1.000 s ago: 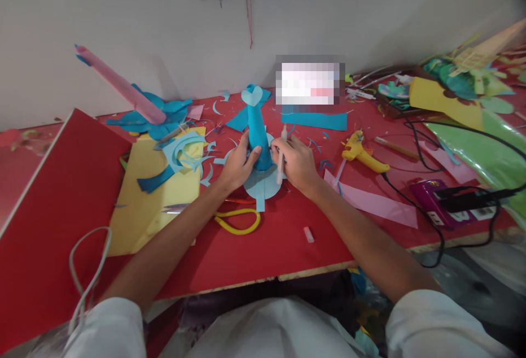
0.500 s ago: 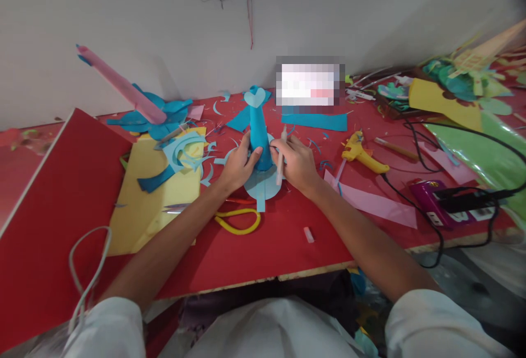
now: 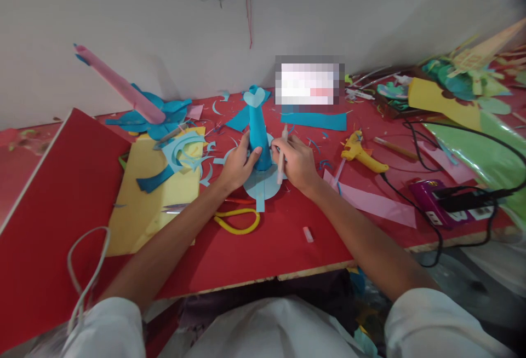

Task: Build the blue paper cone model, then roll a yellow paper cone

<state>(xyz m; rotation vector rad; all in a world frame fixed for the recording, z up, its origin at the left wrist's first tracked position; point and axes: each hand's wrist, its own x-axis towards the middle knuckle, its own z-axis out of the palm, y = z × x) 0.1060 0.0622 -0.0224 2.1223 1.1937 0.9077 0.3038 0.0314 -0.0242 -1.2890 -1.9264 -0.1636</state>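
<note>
A blue paper cone (image 3: 258, 133) stands upright on a light-blue paper disc (image 3: 263, 185), with a pale heart shape at its top. My left hand (image 3: 238, 166) is wrapped round the cone's lower part from the left. My right hand (image 3: 296, 163) sits just right of the cone, closed on a whitish glue stick (image 3: 281, 155) that points down at the disc. Both hands rest on the red table (image 3: 287, 237).
Yellow-handled scissors (image 3: 236, 220) lie in front of the disc. A yellow sheet (image 3: 152, 210) with blue cut-offs lies left, a red board (image 3: 49, 205) further left. A yellow glue gun (image 3: 361, 152), pink strip (image 3: 370, 202), power strip (image 3: 447, 205) and cables are at right.
</note>
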